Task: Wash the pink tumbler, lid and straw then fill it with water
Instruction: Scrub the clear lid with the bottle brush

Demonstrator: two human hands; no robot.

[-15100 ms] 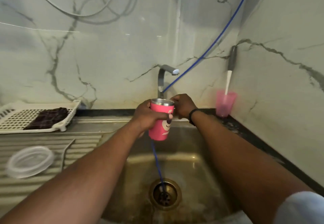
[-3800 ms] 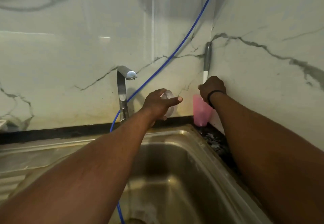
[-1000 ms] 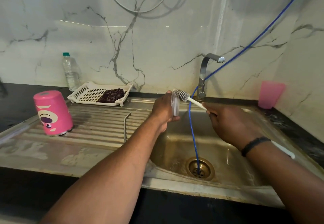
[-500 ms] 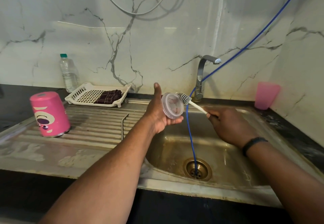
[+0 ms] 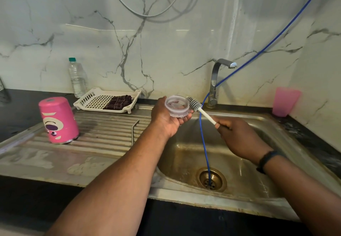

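The pink tumbler (image 5: 59, 120) stands upside down on the ribbed drainboard at the left. My left hand (image 5: 166, 118) holds the clear round lid (image 5: 176, 105) over the sink's left edge, its inside facing up. My right hand (image 5: 238, 136) grips the white handle of a bottle brush (image 5: 201, 110); the grey bristle head touches the lid's right rim. A bent metal straw (image 5: 134, 130) lies on the drainboard between the tumbler and my left arm.
The steel sink (image 5: 245, 186) has a drain with a blue hose (image 5: 203, 143) running into it. The tap (image 5: 215, 80) stands behind, with no water seen running. A pink cup (image 5: 285, 101) sits at the back right. A white tray (image 5: 92, 100) holding a dark cloth and a water bottle (image 5: 76, 78) sit at the back left.
My left hand has turned the lid from edge-on to inside facing up. The brush head has stayed at the lid's right rim. The view has drifted slightly.
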